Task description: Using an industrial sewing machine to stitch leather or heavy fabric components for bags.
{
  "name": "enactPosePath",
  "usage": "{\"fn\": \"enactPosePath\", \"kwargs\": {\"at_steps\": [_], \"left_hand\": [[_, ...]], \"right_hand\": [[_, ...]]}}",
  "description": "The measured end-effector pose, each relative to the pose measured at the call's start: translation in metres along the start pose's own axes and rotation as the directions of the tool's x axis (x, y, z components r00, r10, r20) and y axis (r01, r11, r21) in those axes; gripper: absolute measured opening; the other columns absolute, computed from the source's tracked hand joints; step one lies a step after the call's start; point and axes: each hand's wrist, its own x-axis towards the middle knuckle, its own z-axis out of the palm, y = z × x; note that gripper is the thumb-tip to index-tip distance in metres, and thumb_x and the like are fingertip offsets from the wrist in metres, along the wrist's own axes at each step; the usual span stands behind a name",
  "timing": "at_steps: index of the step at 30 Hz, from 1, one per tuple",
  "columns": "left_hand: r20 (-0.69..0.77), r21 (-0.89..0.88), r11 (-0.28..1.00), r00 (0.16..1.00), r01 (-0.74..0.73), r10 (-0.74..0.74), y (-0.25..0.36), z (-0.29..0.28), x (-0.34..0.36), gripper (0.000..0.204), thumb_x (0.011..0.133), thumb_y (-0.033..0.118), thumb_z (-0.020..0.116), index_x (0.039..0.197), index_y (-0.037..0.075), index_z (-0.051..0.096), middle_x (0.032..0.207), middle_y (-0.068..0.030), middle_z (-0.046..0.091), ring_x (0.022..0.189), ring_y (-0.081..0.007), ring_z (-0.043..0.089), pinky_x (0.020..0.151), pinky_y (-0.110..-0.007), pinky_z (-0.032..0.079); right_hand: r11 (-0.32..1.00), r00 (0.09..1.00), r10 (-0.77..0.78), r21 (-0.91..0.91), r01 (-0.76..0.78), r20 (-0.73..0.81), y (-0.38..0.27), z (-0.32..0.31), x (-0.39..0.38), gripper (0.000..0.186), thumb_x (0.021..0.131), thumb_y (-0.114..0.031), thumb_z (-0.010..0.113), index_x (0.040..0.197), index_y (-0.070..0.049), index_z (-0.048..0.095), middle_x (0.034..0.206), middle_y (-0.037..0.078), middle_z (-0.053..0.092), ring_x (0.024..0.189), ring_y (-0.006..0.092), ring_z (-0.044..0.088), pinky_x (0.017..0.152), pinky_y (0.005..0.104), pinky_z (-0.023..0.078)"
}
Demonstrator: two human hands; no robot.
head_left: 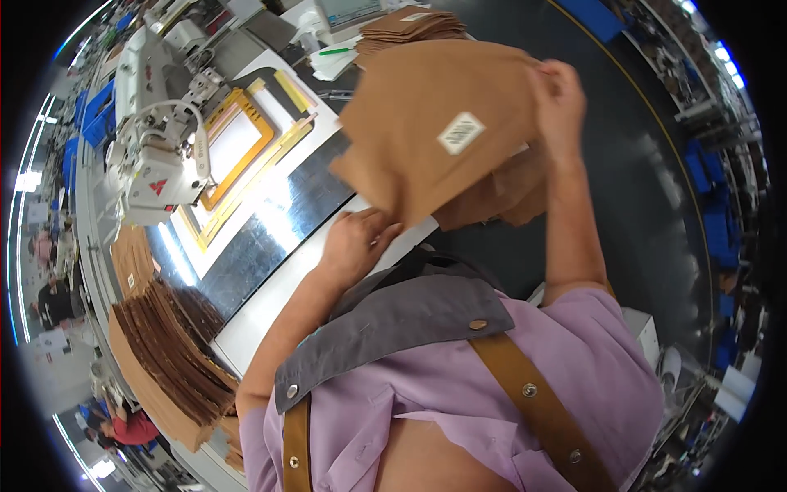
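Observation:
A brown fabric piece (434,107) with a white label hangs raised before me, slightly blurred. High on the right, my right hand (561,107) is closed on its corner, with thumb and fingers pinched together. My left hand (358,243) has its fingers curled at the lower left edge of the same fabric piece, gripping it near the table edge. Below and behind the raised piece, more brown fabric (500,189) shows, partly hidden by it. The automatic sewing machine (160,172) stands to the left, its yellow clamp frame (261,123) lying apart from both hands.
A tall stack of brown fabric pieces (168,353) lies at the lower left. Another stack (410,29) sits at the far end of the table, beside a green pen (334,52) on white paper. Shiny metal plate (279,205) covers part of the worktop. Blue bins (717,221) line the right.

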Motion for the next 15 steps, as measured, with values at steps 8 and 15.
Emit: {"fn": "enactPosePath", "kwargs": {"at_steps": [8, 15], "left_hand": [[0.168, -0.010, 0.996, 0.981, -0.094, 0.094, 0.009, 0.057, 0.024, 0.025, 0.088, 0.035, 0.072, 0.085, 0.010, 0.073, 0.087, -0.0104, 0.073, 0.086, -0.0342, 0.070, 0.078, -0.046, 0.054], [-0.172, -0.179, 0.969, 0.964, 0.171, -0.202, -0.021, -0.013, -0.042, 0.022, 0.092, 0.027, 0.072, 0.087, 0.006, 0.073, 0.083, -0.0107, 0.071, 0.082, -0.0305, 0.070, 0.075, -0.043, 0.055]], "right_hand": [[0.781, 0.992, 0.126, -0.619, -0.080, 0.030, 0.235, -0.188, -0.040, 0.064, 0.099, -0.035, 0.070, 0.145, 0.004, 0.050, 0.144, 0.024, 0.057, 0.127, 0.0331, 0.060, 0.108, 0.0419, 0.048], [0.926, 0.906, 0.307, -0.310, -0.214, 0.291, 0.140, -0.053, -0.079, 0.049, 0.104, -0.024, 0.064, 0.144, 0.001, 0.052, 0.146, 0.018, 0.056, 0.131, 0.0282, 0.058, 0.106, 0.0386, 0.049]]}}
